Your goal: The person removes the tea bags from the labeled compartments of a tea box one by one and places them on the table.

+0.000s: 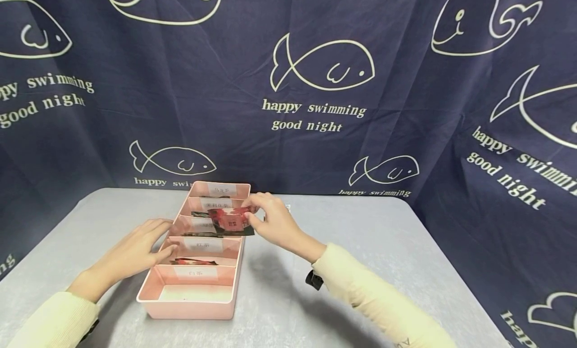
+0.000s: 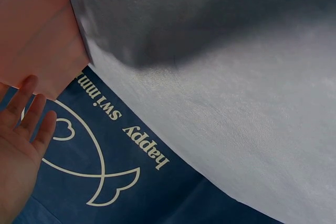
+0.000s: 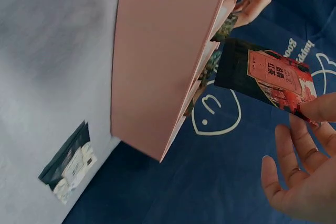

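Note:
Between thumb and fingertips, my right hand pinches the edge of a red and black tea sachet. The sachet hangs over the middle compartments of a long pink divided box. My left hand rests at the box's left rim, its thumb over the rim near a compartment holding a red sachet. In the left wrist view, the left hand's fingers look fairly straight near the box's outer wall. Dark sachets lie in compartments farther back; the nearest compartment has only its bare bottom showing.
White labels with writing mark the compartment walls, such as one label. A dark green and white sachet lies on the grey table to the box's right, mostly hidden behind my right hand in the head view. A navy fish-print curtain hangs around the table.

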`<state>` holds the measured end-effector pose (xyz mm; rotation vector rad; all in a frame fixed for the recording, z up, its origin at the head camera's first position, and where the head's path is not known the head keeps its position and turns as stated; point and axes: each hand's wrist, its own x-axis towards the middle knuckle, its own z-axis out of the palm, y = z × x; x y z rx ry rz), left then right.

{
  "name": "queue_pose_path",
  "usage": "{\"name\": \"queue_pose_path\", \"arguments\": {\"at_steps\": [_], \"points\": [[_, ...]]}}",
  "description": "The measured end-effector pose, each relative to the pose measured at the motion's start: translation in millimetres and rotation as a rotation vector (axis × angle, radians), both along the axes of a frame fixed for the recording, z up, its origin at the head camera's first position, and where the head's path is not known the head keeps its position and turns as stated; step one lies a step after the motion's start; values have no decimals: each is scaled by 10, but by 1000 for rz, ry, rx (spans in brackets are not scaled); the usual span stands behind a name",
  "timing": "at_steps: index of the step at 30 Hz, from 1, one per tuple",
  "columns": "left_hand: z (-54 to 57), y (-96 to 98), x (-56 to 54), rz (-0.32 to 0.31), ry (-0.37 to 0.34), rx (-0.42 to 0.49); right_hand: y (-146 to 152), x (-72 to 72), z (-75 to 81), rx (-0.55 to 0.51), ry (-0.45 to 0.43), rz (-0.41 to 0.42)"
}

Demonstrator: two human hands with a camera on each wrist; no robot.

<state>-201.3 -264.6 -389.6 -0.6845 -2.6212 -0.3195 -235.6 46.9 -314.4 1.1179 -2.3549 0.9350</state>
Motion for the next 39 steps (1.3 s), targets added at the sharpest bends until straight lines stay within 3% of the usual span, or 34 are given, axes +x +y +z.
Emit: {"name": "queue_pose_path", "arguments": {"at_steps": [11, 32, 39], "points": [[-11, -5, 2, 4, -11, 0, 346, -120, -65, -33, -77, -45], [5, -8, -3, -4, -12, 4, 1027, -526, -352, -54, -155, -265], [9, -5, 7, 1, -22, 1, 1218, -632, -454, -55, -210, -277]]}}
